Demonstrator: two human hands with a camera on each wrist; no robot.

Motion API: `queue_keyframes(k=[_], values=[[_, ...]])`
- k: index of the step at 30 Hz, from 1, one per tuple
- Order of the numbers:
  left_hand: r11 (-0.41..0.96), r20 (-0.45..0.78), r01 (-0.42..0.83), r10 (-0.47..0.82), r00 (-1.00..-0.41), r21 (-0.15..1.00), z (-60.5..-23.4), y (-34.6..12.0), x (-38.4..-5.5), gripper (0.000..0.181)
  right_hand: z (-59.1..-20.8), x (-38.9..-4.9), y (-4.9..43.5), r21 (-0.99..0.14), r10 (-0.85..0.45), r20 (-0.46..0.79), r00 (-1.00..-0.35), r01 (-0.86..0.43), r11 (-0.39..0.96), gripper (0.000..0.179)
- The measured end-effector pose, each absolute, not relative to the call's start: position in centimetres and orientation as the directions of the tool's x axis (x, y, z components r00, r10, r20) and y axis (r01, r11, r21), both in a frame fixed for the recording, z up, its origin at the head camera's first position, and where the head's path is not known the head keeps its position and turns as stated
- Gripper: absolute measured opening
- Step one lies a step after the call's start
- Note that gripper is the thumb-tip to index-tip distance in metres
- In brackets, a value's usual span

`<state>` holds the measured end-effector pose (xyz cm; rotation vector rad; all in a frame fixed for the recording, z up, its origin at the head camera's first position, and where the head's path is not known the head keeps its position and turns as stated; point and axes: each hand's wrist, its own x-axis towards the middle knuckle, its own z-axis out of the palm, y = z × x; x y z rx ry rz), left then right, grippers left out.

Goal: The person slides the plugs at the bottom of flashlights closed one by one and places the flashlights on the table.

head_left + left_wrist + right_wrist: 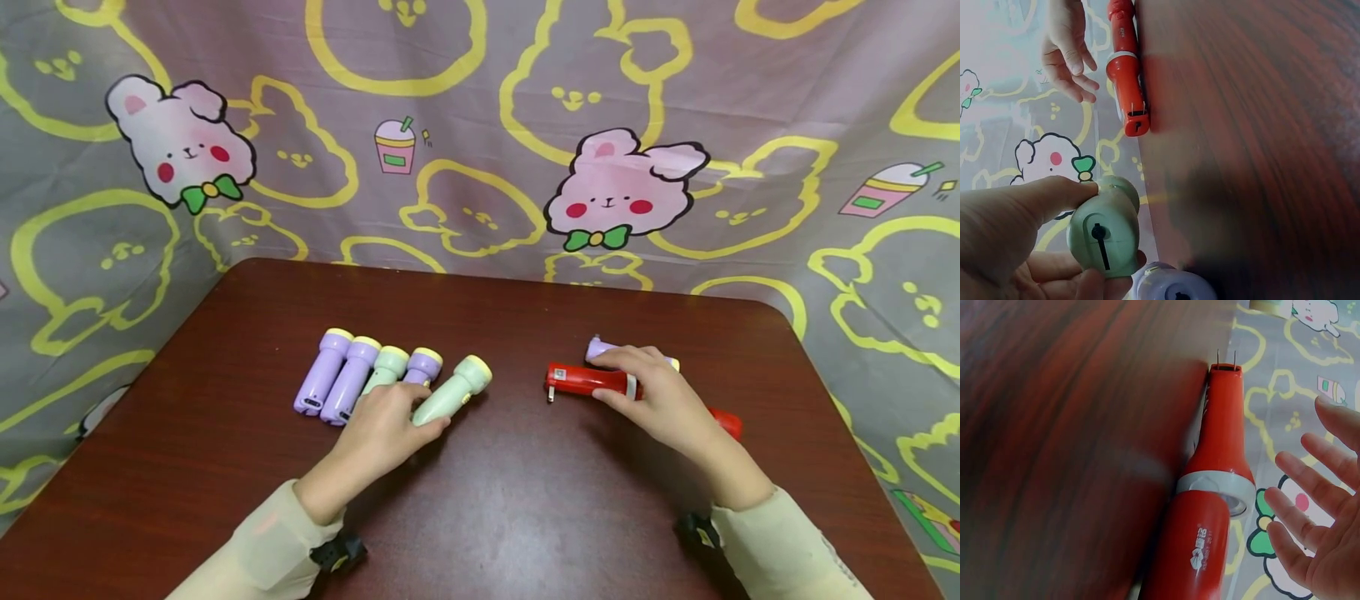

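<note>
In the head view my left hand (386, 421) grips a light green flashlight (453, 390) with a pale yellow rim, thumb on one side and fingers on the other. The left wrist view shows that flashlight's end (1105, 240), with a black slot in it. My right hand (652, 396) hovers by a red flashlight (581, 379) that has a pale ring and metal plug prongs. Its fingers (1310, 478) are spread and hold nothing in the right wrist view. A second red flashlight (1188, 550) lies end to end with the first.
Left of the held flashlight, purple flashlights (325, 372) and another green flashlight (387, 367) lie side by side on the dark wooden table (495, 517). Behind my right hand, a purple flashlight (598, 348) is partly hidden. A patterned cloth (480, 125) hangs behind the table.
</note>
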<state>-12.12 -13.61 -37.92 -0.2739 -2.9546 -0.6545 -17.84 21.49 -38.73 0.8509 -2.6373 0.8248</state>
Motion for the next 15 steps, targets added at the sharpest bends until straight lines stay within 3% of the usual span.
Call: queue_keyframes(k=[15], values=[[0.921, 0.157, 0.177, 0.128, -0.979, 0.348, -38.22, -13.36, -12.3, 0.024, -38.92, -18.14, 22.37, -0.457, -0.447, 0.349, -0.823, -0.566, 0.686, 0.043]])
